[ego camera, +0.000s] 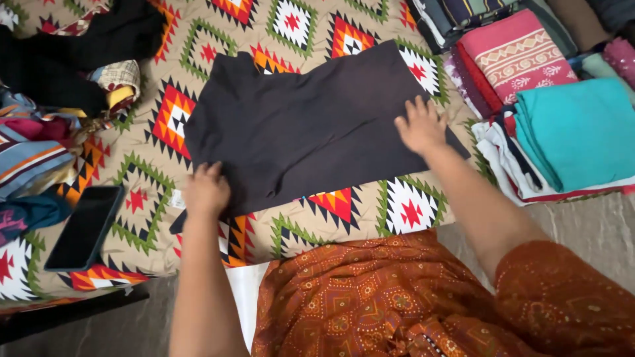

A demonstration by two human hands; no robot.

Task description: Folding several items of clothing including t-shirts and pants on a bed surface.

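- Head view, far left: phone lying on the patterned bedspread.
- Left hand presses flat on the dark shirt, mid-bed.
- Right hand, fingers spread, flat on its right edge.
- Folded stack sits far right.

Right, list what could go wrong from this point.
The dark garment already puckers near the left hand; pressing there may set creases. Its lower edge lies near the bed's edge and might slide off. The phone sits close by; a sweeping arm could knock it.
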